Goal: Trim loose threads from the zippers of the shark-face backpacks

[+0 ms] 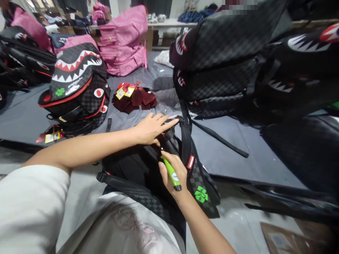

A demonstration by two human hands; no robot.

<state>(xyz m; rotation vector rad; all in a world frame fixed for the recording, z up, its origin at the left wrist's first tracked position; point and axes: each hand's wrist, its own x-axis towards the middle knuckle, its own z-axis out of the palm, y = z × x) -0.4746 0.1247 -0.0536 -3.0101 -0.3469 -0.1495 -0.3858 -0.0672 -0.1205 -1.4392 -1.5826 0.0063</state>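
Note:
A black backpack [129, 165] with a checkered side panel and green print lies across my lap and the table edge. My left hand [152, 129] rests on its upper part with fingers stretched out and apart. Just below and to the right, my right hand [174, 169] is wrapped around a slim bright-green tool [170, 169] with a black butt end and a round white mark. The tool's front end points into the dark fabric near my left fingers; its tip is too small and shadowed to make out. A black strap [186, 141] runs beside my right hand.
Dark red pouches with tags [135, 98] lie on the grey-covered table [222, 155]. Shark-mouth backpacks [76, 88] are stacked at left, pink backpacks [124, 42] behind, and a tall pile of black backpacks [219, 60] at right. A loose strap [222, 139] crosses the table.

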